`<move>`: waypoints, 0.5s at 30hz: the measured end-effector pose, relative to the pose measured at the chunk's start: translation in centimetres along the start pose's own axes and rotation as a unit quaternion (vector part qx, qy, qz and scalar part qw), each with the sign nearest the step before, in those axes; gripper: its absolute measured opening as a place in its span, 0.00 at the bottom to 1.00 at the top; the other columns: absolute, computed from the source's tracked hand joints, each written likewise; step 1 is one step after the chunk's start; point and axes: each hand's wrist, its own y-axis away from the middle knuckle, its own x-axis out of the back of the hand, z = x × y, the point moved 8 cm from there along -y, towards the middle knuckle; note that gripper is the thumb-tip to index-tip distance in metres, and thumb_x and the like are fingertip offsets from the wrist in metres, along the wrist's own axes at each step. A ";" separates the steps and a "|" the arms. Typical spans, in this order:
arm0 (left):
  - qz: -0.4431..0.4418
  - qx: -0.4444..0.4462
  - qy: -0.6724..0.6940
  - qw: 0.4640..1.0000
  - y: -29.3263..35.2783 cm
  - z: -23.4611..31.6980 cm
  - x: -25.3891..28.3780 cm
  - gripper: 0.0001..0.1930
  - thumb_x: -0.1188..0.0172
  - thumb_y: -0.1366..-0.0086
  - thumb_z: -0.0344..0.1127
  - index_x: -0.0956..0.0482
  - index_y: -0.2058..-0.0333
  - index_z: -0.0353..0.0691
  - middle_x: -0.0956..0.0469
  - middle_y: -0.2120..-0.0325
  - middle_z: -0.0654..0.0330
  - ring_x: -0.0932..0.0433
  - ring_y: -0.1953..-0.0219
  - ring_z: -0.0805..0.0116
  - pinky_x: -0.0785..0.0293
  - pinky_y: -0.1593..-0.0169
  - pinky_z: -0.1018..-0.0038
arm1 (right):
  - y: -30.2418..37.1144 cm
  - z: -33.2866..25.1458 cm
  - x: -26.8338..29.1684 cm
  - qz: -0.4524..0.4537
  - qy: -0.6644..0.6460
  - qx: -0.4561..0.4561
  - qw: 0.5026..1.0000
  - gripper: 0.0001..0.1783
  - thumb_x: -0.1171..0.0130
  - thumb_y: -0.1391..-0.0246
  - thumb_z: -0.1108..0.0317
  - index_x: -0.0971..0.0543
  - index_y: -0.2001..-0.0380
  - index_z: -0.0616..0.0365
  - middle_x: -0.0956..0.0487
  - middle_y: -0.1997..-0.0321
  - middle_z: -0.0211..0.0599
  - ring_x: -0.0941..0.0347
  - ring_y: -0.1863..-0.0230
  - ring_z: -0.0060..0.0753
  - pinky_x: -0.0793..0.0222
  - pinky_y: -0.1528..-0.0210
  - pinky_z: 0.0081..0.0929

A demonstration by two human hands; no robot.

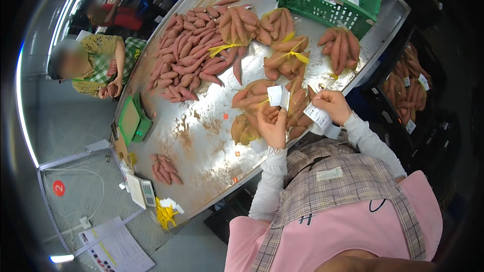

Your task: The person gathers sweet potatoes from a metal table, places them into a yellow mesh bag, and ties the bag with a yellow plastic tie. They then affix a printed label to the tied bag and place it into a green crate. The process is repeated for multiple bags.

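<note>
My left hand [273,129] pinches a small white label [278,95] between thumb and fingers, above net bags of sweet potatoes [250,92]. To its right, my right hand [333,106] grips a strip of printed white labels [317,116] that hangs down and curls at its end. Both hands are over the near edge of the metal table [201,136], close to the bags. Yellow ties close some of the bags, such as the tied bag [287,59] farther back. The bags directly beneath my hands are partly hidden.
A big heap of loose sweet potatoes [189,50] lies at the far left, a green crate [322,0] at the back right. Left are green scales [133,120], white scales [141,191] and yellow ties [165,214]. A co-worker [101,65] stands across. Right, a dark crate [375,95] adjoins bagged sweet potatoes.
</note>
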 end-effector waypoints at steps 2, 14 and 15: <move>-0.028 0.006 -0.073 0.997 -1.5 -1.3 -0.5 0.32 0.35 0.42 0.26 0.39 0.42 0.29 0.21 0.60 0.54 0.23 0.66 0.72 0.26 0.63 0.78 | -1.6 0.0 -0.3 -0.008 0.000 -0.011 1.000 0.11 0.39 0.42 0.63 0.19 0.69 0.62 0.20 0.74 0.26 0.29 0.75 0.12 0.34 0.73 0.16; -0.013 0.086 0.046 0.995 -4.7 -8.2 0.1 0.14 0.44 0.34 0.27 0.22 0.52 0.25 0.19 0.61 0.55 0.22 0.62 0.72 0.25 0.57 0.77 | -9.5 1.3 -4.1 -0.147 0.063 0.036 0.986 0.11 0.42 0.41 0.65 0.19 0.66 0.63 0.20 0.73 0.27 0.27 0.72 0.16 0.32 0.70 0.19; -0.009 0.099 0.117 0.988 -4.5 -8.3 0.0 0.15 0.45 0.33 0.27 0.23 0.51 0.25 0.20 0.59 0.55 0.22 0.60 0.71 0.25 0.55 0.76 | -9.6 1.4 -4.5 -0.139 0.088 0.041 0.986 0.11 0.41 0.41 0.64 0.18 0.67 0.63 0.20 0.75 0.28 0.27 0.73 0.16 0.32 0.71 0.20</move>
